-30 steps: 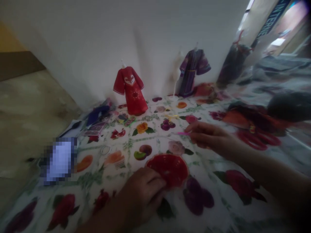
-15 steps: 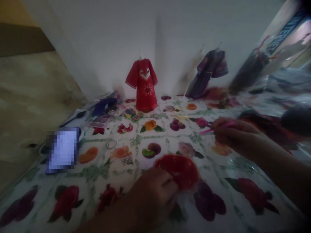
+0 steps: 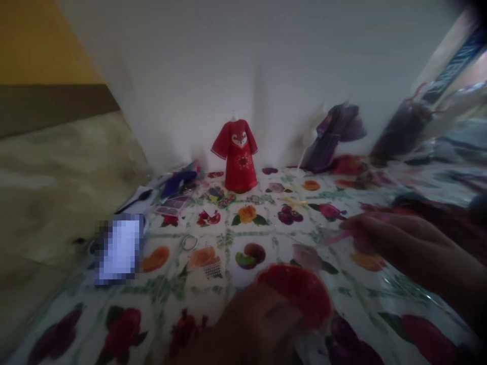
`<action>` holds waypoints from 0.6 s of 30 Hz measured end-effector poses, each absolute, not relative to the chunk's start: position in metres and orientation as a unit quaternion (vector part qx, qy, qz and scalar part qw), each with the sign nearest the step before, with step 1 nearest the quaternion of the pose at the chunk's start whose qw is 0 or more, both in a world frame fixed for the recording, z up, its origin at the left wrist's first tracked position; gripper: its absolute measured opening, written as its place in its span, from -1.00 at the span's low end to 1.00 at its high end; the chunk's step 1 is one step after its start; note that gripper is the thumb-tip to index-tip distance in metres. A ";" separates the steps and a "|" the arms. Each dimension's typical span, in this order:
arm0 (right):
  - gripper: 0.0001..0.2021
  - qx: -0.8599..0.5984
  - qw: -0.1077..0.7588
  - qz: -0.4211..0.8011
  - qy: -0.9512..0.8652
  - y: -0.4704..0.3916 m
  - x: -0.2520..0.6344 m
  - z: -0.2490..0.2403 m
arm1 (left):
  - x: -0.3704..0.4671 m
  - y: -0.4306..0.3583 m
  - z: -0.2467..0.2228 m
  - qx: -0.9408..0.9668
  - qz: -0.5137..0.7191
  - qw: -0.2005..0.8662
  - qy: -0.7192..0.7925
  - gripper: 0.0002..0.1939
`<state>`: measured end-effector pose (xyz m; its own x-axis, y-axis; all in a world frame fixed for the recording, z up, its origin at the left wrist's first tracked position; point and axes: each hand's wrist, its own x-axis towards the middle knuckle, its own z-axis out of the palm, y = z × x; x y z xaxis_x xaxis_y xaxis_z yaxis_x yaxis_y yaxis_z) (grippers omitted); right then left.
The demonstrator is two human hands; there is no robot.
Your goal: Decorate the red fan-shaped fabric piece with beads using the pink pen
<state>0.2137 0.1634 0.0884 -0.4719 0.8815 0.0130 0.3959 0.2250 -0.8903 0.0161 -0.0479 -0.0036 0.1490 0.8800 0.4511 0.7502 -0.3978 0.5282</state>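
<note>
My left hand [image 3: 262,317] is low in the middle, its fingers curled over the near left rim of a shallow red bowl [image 3: 304,289]. Blur and the hand itself hide what those fingers grip. To the right, above the table, my right hand [image 3: 380,235] is closed around a slim pink tool [image 3: 338,237], which points left; its exact kind is too blurred to tell. Under both hands lies a white tablecloth [image 3: 167,230] printed with fruit and flowers.
A small red dress [image 3: 241,157] stands near the wall; a purple one [image 3: 333,137] leans farther right. On the left are a pixelated bright rectangle [image 3: 119,248], a silvery ring [image 3: 189,242] and small packets [image 3: 173,205]. Dark red cloth [image 3: 429,223] lies beyond my right hand.
The whole view has shifted, so everything appears lower and farther right. My right hand and the pink tool are a little lower over the cloth and more blurred. My left hand remains at the bowl.
</note>
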 end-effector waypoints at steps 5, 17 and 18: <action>-0.39 -0.433 0.287 0.557 -0.648 0.162 0.208 0.073 | 0.013 -0.050 0.019 0.682 0.453 0.100 0.565 -0.73; -0.63 -0.343 0.293 0.687 -0.570 0.178 0.221 0.035 | -0.008 -0.042 0.072 0.628 0.517 0.066 0.578 -0.81; -0.64 -0.341 0.290 0.687 -0.572 0.178 0.222 0.033 | -0.012 -0.043 0.073 0.610 0.523 0.078 0.590 -0.81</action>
<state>0.2218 0.1778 0.0329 -0.5993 0.7887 -0.1374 -0.0070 -0.1768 -0.9842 -0.0118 -0.0427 0.0732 -0.2441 0.8010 0.5466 0.6386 -0.2914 0.7122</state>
